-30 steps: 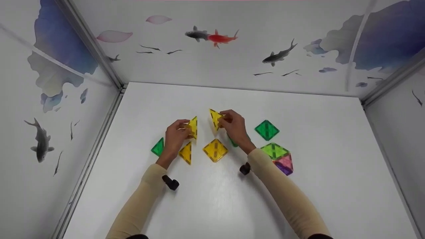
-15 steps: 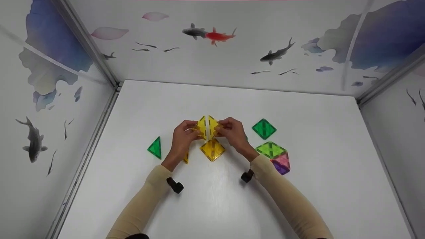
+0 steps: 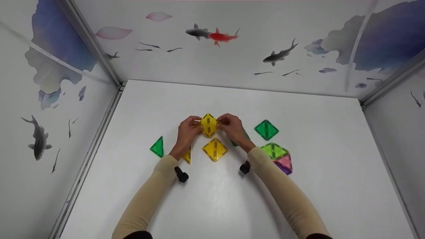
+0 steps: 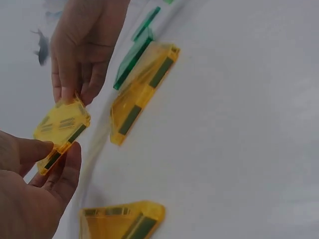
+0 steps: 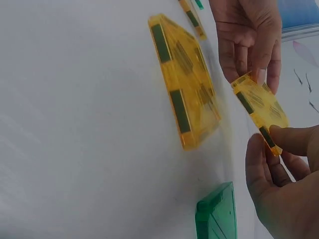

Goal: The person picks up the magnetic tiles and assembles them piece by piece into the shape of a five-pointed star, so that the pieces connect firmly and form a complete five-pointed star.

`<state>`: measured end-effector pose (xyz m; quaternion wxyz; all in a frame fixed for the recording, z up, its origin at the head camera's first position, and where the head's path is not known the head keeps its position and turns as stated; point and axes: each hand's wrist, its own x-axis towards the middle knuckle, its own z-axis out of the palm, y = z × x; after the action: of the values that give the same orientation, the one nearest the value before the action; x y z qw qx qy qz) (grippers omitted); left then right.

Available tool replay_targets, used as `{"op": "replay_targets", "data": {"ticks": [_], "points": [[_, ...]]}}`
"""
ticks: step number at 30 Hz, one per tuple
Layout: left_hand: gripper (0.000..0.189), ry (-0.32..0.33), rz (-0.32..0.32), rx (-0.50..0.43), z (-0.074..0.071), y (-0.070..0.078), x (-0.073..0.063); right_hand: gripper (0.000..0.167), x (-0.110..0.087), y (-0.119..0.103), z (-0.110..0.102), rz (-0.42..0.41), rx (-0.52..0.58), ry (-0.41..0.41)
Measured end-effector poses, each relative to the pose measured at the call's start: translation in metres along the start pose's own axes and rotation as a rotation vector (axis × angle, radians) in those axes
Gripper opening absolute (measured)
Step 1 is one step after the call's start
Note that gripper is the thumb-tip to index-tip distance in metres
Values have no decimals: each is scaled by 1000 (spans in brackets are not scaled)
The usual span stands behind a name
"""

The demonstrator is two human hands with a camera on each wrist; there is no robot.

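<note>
Two yellow triangular magnetic tiles [image 3: 209, 125] meet edge to edge as a diamond, held up between both hands. My left hand [image 3: 187, 133] pinches the left tile at its outer corner, thumb on the near face in the left wrist view. My right hand [image 3: 234, 130] pinches the right tile at the opposite corner. On the table just below lies another yellow diamond [image 3: 215, 150] made of two triangles. A single yellow triangle [image 3: 188, 156] lies partly hidden by my left wrist. A green tile [image 3: 246, 135] is mostly covered by my right hand and wrist.
A green triangle [image 3: 157, 147] lies on the white table [image 3: 206, 199] at the left. To the right are a green diamond [image 3: 266, 130] and a joined group of lime [image 3: 274, 150], pink [image 3: 285, 161] and purple tiles [image 3: 286, 170]. Printed walls [image 3: 245, 66] enclose the table.
Both hands have come together, the left moving right. The two yellow triangles, apart a second ago and separated by a narrow gap half a second ago, now join as one diamond.
</note>
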<state>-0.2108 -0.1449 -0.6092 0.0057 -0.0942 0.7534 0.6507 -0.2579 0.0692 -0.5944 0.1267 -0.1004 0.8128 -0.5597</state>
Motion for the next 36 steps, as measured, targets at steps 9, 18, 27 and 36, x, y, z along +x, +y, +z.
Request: {"op": "replay_targets", "data": {"ticks": [9, 18, 27, 36], "points": [[31, -30, 62, 216, -1, -6, 23, 20, 19, 10, -4, -77, -175, -33], [35, -109, 163, 456, -5, -10, 29, 23, 20, 10, -1, -27, -306, -68], [36, -76, 203, 422, -26, -6, 17, 29, 11, 5, 4, -120, -392, -57], [32, 67, 245, 410, -77, -8, -8, 24, -12, -2, 27, -314, -454, -128]]}}
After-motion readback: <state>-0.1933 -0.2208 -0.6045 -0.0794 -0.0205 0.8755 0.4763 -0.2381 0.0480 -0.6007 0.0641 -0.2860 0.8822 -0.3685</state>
